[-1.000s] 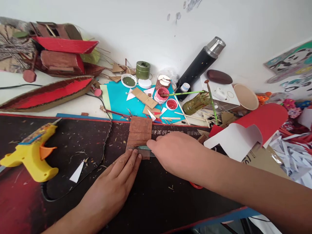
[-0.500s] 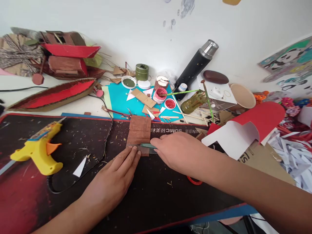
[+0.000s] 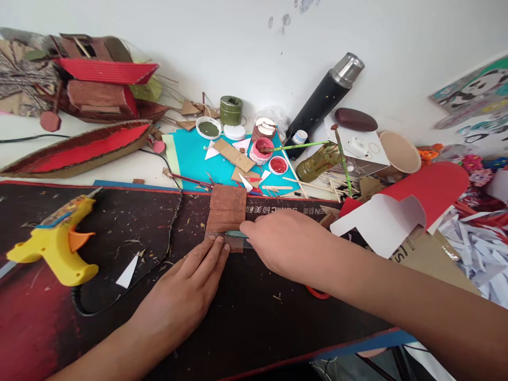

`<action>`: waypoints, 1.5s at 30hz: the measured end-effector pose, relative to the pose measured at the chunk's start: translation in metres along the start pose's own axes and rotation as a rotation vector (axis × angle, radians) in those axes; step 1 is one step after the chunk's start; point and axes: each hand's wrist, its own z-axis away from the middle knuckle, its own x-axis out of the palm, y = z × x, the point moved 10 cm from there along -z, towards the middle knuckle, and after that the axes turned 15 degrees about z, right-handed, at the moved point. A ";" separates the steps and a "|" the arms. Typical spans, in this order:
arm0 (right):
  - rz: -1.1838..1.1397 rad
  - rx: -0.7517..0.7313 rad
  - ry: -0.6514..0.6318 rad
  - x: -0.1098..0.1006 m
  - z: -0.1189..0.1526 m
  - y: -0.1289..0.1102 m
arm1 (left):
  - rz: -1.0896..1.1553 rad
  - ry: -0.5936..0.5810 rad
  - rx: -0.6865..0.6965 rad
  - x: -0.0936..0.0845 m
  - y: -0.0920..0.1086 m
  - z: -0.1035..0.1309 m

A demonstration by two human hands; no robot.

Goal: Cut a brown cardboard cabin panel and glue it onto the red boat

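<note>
A brown painted piece of cardboard (image 3: 227, 208) lies on the dark mat, with a clear ruler (image 3: 218, 238) across its near end. My left hand (image 3: 190, 280) rests with fingers laid flat over the ruler and the cardboard's near left edge. From the right, my right hand (image 3: 281, 241) grips a green cutter (image 3: 235, 233), whose tip meets the cardboard along the ruler's far edge. The fingers of that hand are wrapped round the handle, most of which they hide.
A yellow glue gun (image 3: 55, 238) and a white paper scrap (image 3: 127, 272) lie left. Behind are model boats (image 3: 87, 151), paint pots (image 3: 261, 150) and a black thermos (image 3: 325, 98). Red paper (image 3: 440, 190) curls at the right; red scissor handles (image 3: 317, 293) show beneath my right forearm.
My right hand and the cutter have shifted slightly left along the ruler. My left hand stays pressed in place. The whole view has shifted a little.
</note>
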 end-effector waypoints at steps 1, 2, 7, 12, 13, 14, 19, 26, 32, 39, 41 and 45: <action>0.001 -0.003 0.008 -0.002 -0.001 -0.001 | -0.007 -0.006 0.005 0.000 0.001 0.000; 0.002 -0.007 0.016 -0.003 -0.001 -0.001 | -0.017 -0.011 0.010 0.001 0.001 0.000; 0.021 0.003 0.087 -0.004 0.007 -0.001 | -0.043 -0.007 0.012 -0.001 0.001 -0.001; 0.052 0.001 0.104 -0.004 0.011 -0.001 | -0.093 -0.004 0.039 -0.002 0.003 -0.003; 0.048 0.001 0.096 -0.004 0.011 0.000 | -0.096 -0.004 0.041 -0.002 0.003 -0.003; 0.042 0.004 0.087 -0.003 0.011 0.001 | -0.094 -0.003 0.043 -0.002 0.003 -0.003; 0.007 0.025 0.046 -0.002 0.013 0.006 | -0.050 -0.001 0.021 -0.001 0.001 -0.002; 0.000 0.004 0.023 0.002 0.007 0.004 | -0.011 0.000 0.022 -0.001 0.001 -0.001; -0.008 -0.002 0.053 0.002 0.005 0.005 | -0.024 -0.004 0.010 0.000 0.000 -0.001; 0.026 0.012 0.105 -0.001 0.013 0.002 | -0.044 0.009 0.010 -0.004 0.001 -0.003; 0.027 0.006 0.086 0.000 0.013 0.002 | -0.031 0.004 -0.003 -0.003 0.000 -0.003; 0.014 0.017 0.054 0.001 0.014 0.005 | -0.012 0.003 -0.011 -0.002 -0.002 -0.002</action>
